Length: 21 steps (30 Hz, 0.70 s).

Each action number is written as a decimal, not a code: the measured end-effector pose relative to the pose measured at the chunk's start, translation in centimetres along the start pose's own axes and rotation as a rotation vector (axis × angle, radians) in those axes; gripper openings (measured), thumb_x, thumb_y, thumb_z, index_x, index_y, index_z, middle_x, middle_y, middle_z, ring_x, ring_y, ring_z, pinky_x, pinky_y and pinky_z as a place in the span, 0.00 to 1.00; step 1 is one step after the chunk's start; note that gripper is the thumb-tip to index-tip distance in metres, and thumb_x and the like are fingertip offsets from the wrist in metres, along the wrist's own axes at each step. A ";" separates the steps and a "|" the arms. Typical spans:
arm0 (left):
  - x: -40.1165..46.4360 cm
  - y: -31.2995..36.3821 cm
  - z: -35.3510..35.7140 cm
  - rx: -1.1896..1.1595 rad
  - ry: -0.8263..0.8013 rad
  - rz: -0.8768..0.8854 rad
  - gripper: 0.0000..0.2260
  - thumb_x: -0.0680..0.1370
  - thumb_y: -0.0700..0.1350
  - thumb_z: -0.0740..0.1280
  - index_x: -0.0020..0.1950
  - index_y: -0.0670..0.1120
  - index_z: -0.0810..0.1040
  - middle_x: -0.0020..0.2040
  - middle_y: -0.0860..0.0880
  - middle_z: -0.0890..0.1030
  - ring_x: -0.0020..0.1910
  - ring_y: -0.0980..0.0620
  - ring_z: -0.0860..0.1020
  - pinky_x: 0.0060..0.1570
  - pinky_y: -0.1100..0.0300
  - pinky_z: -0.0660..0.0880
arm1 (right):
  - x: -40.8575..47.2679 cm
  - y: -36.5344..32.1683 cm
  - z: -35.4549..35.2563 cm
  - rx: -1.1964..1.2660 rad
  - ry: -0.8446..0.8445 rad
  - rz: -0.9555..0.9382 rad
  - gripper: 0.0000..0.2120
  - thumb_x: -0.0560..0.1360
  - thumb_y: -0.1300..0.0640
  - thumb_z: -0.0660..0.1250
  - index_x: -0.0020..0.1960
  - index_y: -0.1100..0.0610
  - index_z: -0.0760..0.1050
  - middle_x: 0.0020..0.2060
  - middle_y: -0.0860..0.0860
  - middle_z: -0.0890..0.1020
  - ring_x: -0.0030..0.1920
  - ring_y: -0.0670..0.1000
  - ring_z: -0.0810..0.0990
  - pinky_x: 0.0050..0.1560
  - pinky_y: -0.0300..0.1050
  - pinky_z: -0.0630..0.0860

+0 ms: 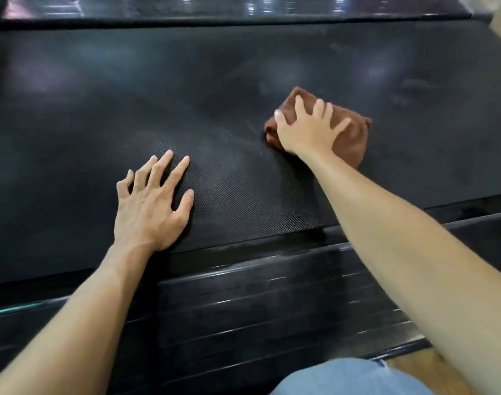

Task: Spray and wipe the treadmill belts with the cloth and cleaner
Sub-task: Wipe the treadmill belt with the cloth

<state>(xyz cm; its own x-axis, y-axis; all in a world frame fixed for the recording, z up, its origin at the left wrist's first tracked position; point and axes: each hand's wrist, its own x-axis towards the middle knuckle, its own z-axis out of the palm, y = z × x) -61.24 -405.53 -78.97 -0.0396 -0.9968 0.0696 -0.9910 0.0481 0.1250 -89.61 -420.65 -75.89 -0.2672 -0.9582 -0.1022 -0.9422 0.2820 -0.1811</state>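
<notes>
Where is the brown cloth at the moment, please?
In the head view, the brown cloth lies right of centre on the treadmill belt, pressed under the right hand.

This looks like a gym or fitness room. A wide black textured treadmill belt [186, 89] fills the view, edged by a ribbed side rail [272, 303], over wood-look flooring [408, 366].
</notes>
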 end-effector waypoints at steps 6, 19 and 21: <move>0.1 -0.1 0.1 -0.007 -0.007 -0.002 0.30 0.80 0.65 0.45 0.83 0.61 0.54 0.83 0.55 0.55 0.82 0.51 0.51 0.76 0.44 0.51 | -3.1 -5.0 1.5 -0.030 -0.081 -0.597 0.34 0.79 0.28 0.51 0.82 0.38 0.57 0.84 0.51 0.54 0.83 0.52 0.47 0.78 0.69 0.37; 0.2 0.1 -0.1 -0.028 -0.022 0.000 0.31 0.79 0.64 0.45 0.83 0.60 0.55 0.83 0.54 0.54 0.82 0.51 0.51 0.77 0.45 0.50 | 3.6 -8.3 -0.1 -0.086 -0.222 -0.438 0.37 0.79 0.26 0.47 0.84 0.40 0.47 0.84 0.52 0.44 0.83 0.55 0.40 0.77 0.70 0.35; 0.1 0.0 -0.2 -0.030 -0.021 -0.014 0.31 0.79 0.65 0.45 0.83 0.60 0.55 0.83 0.55 0.54 0.82 0.51 0.50 0.77 0.45 0.50 | -0.4 -8.4 0.7 -0.087 -0.202 -0.635 0.35 0.80 0.27 0.49 0.83 0.38 0.50 0.84 0.50 0.47 0.83 0.51 0.42 0.79 0.67 0.35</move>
<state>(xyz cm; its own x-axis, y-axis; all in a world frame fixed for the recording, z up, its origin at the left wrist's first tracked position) -61.19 -405.66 -78.81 -0.0288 -0.9985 0.0473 -0.9872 0.0358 0.1556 -81.48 -422.61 -74.97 0.3795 -0.9066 -0.1848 -0.9191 -0.3465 -0.1877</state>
